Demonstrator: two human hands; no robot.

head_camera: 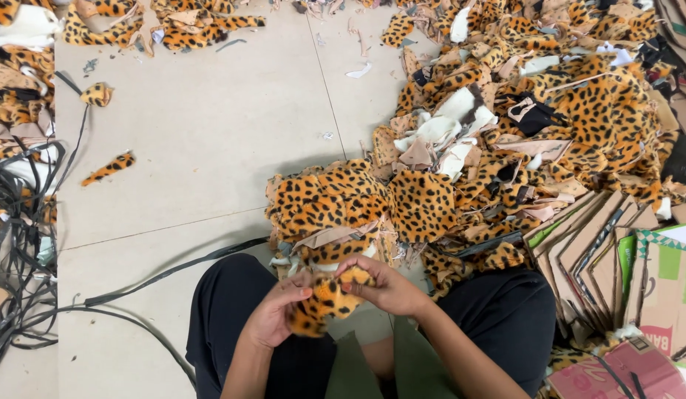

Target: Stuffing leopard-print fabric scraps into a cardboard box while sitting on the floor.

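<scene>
A small piece of orange leopard-print plush fabric [324, 299] is held between both hands above my lap. My left hand [273, 314] grips its lower left part, thumb on top. My right hand [384, 284] pinches its upper right edge with curled fingers. Just beyond the hands lies a heap of the same spotted fabric pieces [343, 199], some turned to show their pale backing. I sit on the floor in dark trousers, knees apart.
A big pile of leopard-print and cream scraps [550, 111] spreads to the right and back. Flattened cardboard boxes [616, 258] lean at right. Black straps [18, 258] tangle at left, one running toward my knee. Loose scraps [108, 168] dot the pale tiled floor [202, 125].
</scene>
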